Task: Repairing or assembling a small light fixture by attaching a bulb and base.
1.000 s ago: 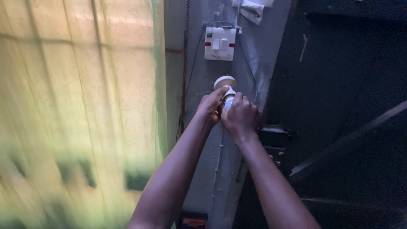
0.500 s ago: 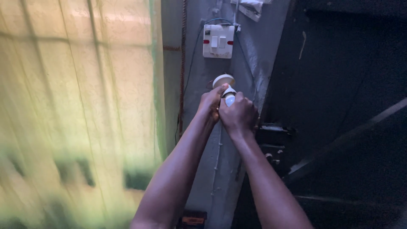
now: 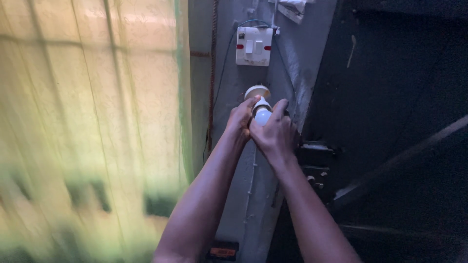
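Both hands, left hand (image 3: 240, 119) and right hand (image 3: 275, 134), clamp the white bulb (image 3: 263, 115), steadying it against its wall-mounted holder (image 3: 257, 92) below the switch (image 3: 254, 46).

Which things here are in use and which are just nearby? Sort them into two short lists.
In use:
left hand, on the holder
right hand, around the bulb
bulb, white
holder, white, on the wall

Nearby:
switch, white, above the holder
curtain, pale, to the left
door, dark, to the right
cord, reddish, hanging left of the switch
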